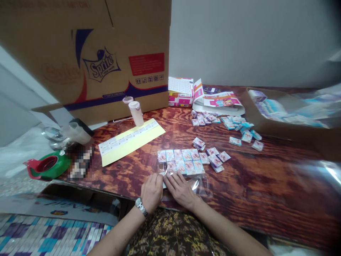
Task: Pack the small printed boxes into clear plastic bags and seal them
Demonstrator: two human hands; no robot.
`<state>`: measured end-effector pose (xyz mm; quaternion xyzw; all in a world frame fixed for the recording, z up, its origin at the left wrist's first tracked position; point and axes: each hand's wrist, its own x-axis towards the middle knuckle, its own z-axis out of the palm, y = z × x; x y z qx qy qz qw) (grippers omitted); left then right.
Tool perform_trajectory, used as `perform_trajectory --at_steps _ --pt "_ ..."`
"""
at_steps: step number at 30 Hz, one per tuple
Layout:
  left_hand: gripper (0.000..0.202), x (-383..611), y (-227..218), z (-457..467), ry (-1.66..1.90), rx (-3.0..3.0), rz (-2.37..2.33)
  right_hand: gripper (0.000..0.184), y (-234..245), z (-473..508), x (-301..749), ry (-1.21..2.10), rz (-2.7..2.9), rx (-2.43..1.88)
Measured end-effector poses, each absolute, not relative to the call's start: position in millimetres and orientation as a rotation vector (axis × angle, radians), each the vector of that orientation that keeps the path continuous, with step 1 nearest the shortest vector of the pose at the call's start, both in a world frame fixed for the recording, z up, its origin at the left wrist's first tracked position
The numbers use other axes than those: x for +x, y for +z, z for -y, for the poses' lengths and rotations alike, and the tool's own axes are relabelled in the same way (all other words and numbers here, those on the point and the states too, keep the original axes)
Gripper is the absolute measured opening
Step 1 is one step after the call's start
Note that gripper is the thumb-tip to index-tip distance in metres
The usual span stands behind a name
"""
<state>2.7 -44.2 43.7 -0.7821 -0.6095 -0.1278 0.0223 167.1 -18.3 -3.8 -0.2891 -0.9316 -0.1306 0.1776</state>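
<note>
Small printed boxes point(185, 155) in white, purple and blue lie side by side in two rows near the table's front edge. A clear plastic bag point(201, 185) covers part of them and spreads toward me. At its near left corner my left hand point(152, 192) is closed, its fingers curled on the plastic; the fingertips are partly hidden. A corner of another small box shows between my hands. Flat on the film rests my right hand point(182, 190), fingers stretched out just below the lower row. Several loose boxes point(215, 160) lie just right of the rows.
More small boxes point(234, 122) lie farther back, beside an open carton point(282, 128) at right. A yellow label sheet point(133, 142), a pale cup point(136, 113) and a green tape dispenser point(52, 169) are at left. A large Sprite carton point(119, 46) stands behind.
</note>
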Motion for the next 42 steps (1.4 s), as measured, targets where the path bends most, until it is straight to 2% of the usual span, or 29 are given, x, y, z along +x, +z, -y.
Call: perform_trajectory --at_steps 3,6,11,14,30,34,38,42 --pt "0.019 -2.0 41.8 52.7 -0.581 -2.446 2.025 0.040 -6.2 16.7 166.4 -0.368 2.627 -0.832" --pt "0.035 -7.0 34.7 64.9 -0.661 -2.460 2.143 0.039 -6.7 15.3 165.9 -0.358 2.615 -0.832" --pt "0.016 -8.2 20.8 73.8 -0.371 -2.452 2.280 0.038 -7.6 14.1 164.9 -0.362 2.595 -0.837" --pt "0.023 -6.9 19.8 72.4 -0.289 -2.460 2.248 0.037 -7.5 13.4 162.8 -0.390 2.567 -0.838" --pt "0.022 -19.1 18.2 76.3 -0.342 -2.459 2.121 0.038 -17.5 -12.6 138.0 -0.342 2.397 -1.075" --pt "0.019 -15.8 30.3 77.9 -0.418 -2.383 1.967 0.038 -9.4 -14.0 143.2 -0.316 2.435 -1.040" --pt "0.027 2.1 41.2 83.6 -0.563 -2.575 1.497 0.040 7.6 -2.7 165.6 -0.265 2.543 -0.874" --pt "0.024 26.3 30.9 78.8 -0.284 -2.882 1.232 0.035 14.4 14.4 187.4 -0.004 2.661 -0.861"
